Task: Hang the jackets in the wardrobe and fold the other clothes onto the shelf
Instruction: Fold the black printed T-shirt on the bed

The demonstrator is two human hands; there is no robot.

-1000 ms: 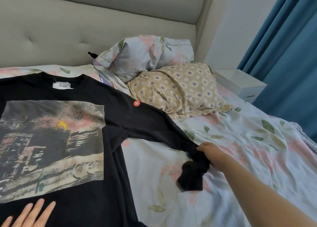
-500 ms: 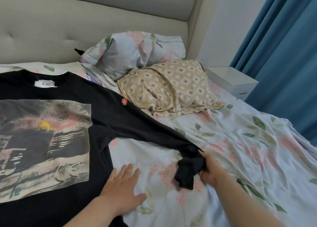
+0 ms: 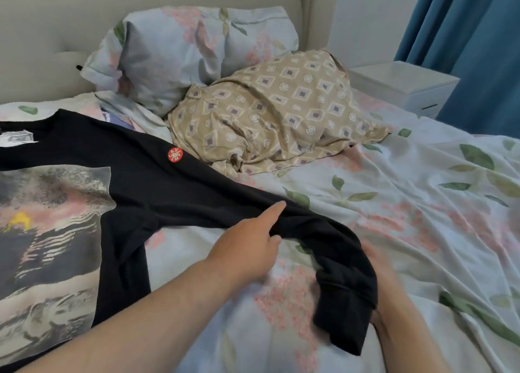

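Close by, the right hand (image 3: 378,277) is blurry, but it looks like it is holding the end of the black sleeve (image 3: 323,232) up off the bed, with its fingers hidden behind the cloth. The left hand (image 3: 244,248) pinches the same sleeve a bit higher up. One finger lies straight on top and the thumb tucks in at the lower edge.

The sleeve belongs to a black long-sleeved T-shirt (image 3: 135,175). It lies flat with its picture side up on the left side of the bed, with the neck toward the head end. It runs off the left of the view.

I think the folding has only just begun. The body is spread out and no part is folded over yet. No wardrobe or shelf shows, so putting it away is left to do too.

The flowery sheet (image 3: 422,203) to the right of the sleeve is bare, so there is room to swing the sleeve.

Farther up lies a crumpled beige patterned cloth (image 3: 281,113), just beside the T-shirt's shoulder. I cannot tell if it is clothing. Behind it a flowery pillow (image 3: 191,48) leans on the headboard (image 3: 56,20). Past the bed's right edge stand a white nightstand (image 3: 402,85) and a blue curtain (image 3: 478,34).
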